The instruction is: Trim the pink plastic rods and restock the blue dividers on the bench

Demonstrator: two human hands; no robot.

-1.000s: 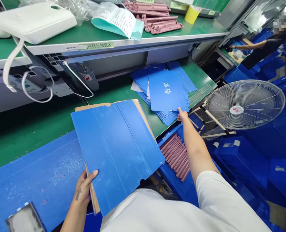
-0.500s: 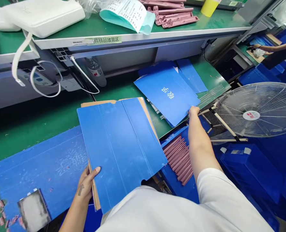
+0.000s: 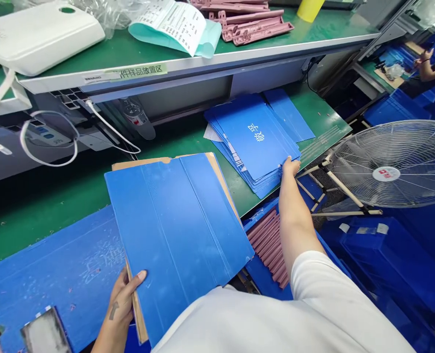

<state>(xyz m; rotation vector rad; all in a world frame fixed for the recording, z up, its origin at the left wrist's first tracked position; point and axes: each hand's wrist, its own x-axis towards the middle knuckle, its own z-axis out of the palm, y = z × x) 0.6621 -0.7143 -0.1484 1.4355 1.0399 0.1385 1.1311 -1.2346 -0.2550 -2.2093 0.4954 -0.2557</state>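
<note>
My left hand (image 3: 123, 299) grips the left edge of a large blue plastic sheet (image 3: 180, 230), thumb on top and fingers underneath. Brown cardboard (image 3: 140, 318) shows beneath that sheet along its left, top and right edges. Further off to the right, on the green bench, lies a stack of blue sheets (image 3: 248, 169); its top sheet (image 3: 261, 142) carries white characters. At that stack's near right corner, my right hand (image 3: 291, 167) pinches the edge of the top sheet; its lower fingers are mostly hidden.
A blue crate of pink plastic strips (image 3: 270, 245) stands below the bench edge. To the right is a large fan (image 3: 386, 166). A worn blue board (image 3: 63, 264) lies at left. Overhead, a shelf (image 3: 188, 68) holds more pink parts. Another person's arm (image 3: 426, 66) shows far right.
The top sheet under my right hand has turned and settled lower, exposing the stack's left edges. My left hand and its sheet sit slightly lower and further left in view.
</note>
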